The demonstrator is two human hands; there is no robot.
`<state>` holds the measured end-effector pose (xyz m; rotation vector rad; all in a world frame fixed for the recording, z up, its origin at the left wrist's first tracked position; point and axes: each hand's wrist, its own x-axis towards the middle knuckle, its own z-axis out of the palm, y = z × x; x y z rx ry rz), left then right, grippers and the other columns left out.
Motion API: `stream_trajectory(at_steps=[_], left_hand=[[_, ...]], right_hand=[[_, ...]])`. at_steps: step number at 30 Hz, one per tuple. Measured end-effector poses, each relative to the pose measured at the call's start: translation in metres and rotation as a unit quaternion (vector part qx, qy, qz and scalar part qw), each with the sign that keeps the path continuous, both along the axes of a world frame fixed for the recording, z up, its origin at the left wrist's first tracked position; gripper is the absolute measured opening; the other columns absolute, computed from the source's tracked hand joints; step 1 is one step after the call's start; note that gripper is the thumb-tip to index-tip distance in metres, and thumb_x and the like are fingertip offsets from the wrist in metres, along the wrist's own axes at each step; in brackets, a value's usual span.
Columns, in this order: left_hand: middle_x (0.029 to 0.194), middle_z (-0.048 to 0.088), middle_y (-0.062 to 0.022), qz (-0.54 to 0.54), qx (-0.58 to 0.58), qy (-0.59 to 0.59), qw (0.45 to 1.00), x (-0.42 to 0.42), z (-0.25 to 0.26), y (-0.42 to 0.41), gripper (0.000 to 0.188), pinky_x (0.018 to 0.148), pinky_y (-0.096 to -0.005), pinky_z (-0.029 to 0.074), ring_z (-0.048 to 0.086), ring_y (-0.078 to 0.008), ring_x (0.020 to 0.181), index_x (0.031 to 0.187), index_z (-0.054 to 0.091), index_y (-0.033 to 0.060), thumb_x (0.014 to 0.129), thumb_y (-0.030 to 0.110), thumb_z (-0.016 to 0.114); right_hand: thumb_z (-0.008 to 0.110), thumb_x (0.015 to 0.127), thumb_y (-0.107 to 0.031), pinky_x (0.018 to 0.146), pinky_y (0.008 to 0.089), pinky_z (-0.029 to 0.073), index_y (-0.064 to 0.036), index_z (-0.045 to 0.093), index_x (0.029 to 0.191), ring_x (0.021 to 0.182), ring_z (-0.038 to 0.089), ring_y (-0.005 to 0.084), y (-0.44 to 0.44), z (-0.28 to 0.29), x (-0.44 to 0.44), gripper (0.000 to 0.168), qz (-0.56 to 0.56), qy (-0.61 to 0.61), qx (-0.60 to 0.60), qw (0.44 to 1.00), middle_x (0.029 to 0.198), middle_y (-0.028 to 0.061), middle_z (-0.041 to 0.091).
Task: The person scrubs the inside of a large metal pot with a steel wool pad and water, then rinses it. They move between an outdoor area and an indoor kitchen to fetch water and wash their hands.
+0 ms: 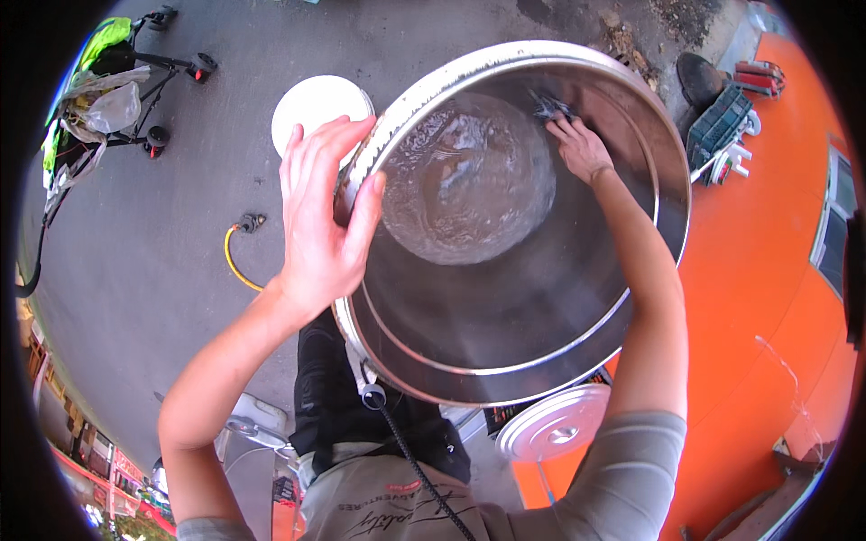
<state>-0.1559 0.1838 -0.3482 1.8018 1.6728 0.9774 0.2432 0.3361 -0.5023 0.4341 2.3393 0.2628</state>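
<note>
A large round metal pot (504,324) fills the middle of the view, with murky, rippling water (473,182) at its bottom. On its left rim rests my left hand (328,209), thumb inside the rim and fingers over the outside. My right hand (578,145) reaches inside, its fingers pressed on a dark, crumpled scrubbing pad or cloth (549,107) against the upper right inner wall. The exact kind of pad cannot be told.
A white round lid or bucket (318,115) stands beyond the rim. A yellow hose (237,260) with a fitting lies left. A metal lid (555,426) is below the pot. Far left stands a wheeled frame (152,101); a green crate (718,122) is right, by an orange surface (744,270).
</note>
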Motion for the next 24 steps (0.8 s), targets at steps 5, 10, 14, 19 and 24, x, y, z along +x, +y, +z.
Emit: stream_trajectory(at_steps=[5, 10, 14, 19, 24], left_hand=[[0.123, 0.055, -0.0138, 0.000, -0.027, -0.030, 0.999, 0.002, 0.004, 0.000, 0.043, 0.113, -0.0534, 0.018, 0.046, -0.0318, 0.125, 0.126, 0.050, 0.0036, 0.086, 0.014, 0.061], [0.121, 0.057, -0.0133, 0.003, -0.018, 0.006, 1.000, 0.004, -0.001, -0.002, 0.041, 0.113, -0.0528, 0.019, 0.048, -0.0309, 0.124, 0.125, 0.052, 0.0033, 0.086, 0.014, 0.061], [0.129, 0.054, -0.0127, -0.002, -0.036, 0.037, 0.999, -0.001, 0.003, -0.003, 0.036, 0.115, -0.0493, 0.019, 0.045, -0.0270, 0.128, 0.127, 0.050, 0.0020, 0.094, 0.013, 0.054], [0.124, 0.055, -0.0155, -0.002, -0.012, -0.007, 1.000, 0.003, 0.000, -0.003, 0.041, 0.112, -0.0524, 0.021, 0.048, -0.0318, 0.123, 0.127, 0.050, 0.0019, 0.088, 0.012, 0.060], [0.131, 0.052, -0.0158, -0.027, -0.040, 0.015, 0.999, 0.006, 0.002, -0.002, 0.038, 0.117, -0.0496, 0.015, 0.044, -0.0287, 0.130, 0.131, 0.045, -0.0024, 0.095, 0.011, 0.050]], right_hand=[[0.042, 0.091, -0.023, 0.100, 0.0432, 0.038, -0.008, 0.048, 0.137, 0.118, 0.048, 0.0250, -0.292, -0.119, 0.105, 0.049, -0.353, -0.068, -0.013, 0.933, 0.135, 0.0041, 0.048], [0.043, 0.090, -0.019, 0.099, 0.0437, 0.042, -0.001, 0.058, 0.116, 0.113, 0.054, 0.0349, -0.256, -0.186, -0.262, 0.034, -0.761, 0.361, -0.301, 0.446, 0.123, 0.0177, 0.057], [0.060, 0.083, -0.024, 0.081, 0.0399, 0.050, -0.005, 0.067, 0.095, 0.095, 0.063, 0.0292, -0.053, -0.151, -0.218, 0.024, -0.604, 0.325, -0.080, 0.724, 0.106, 0.0167, 0.065], [0.030, 0.092, -0.012, 0.103, 0.0543, 0.040, 0.002, 0.039, 0.137, 0.124, 0.044, 0.0382, -0.044, -0.124, 0.060, 0.047, -0.705, 0.633, -0.077, -0.309, 0.132, 0.0221, 0.048], [0.032, 0.091, -0.012, 0.098, 0.0531, 0.044, -0.004, 0.056, 0.124, 0.119, 0.052, 0.0366, -0.029, -0.146, -0.033, 0.041, -0.651, 0.729, -0.012, -0.211, 0.126, 0.0207, 0.055]])
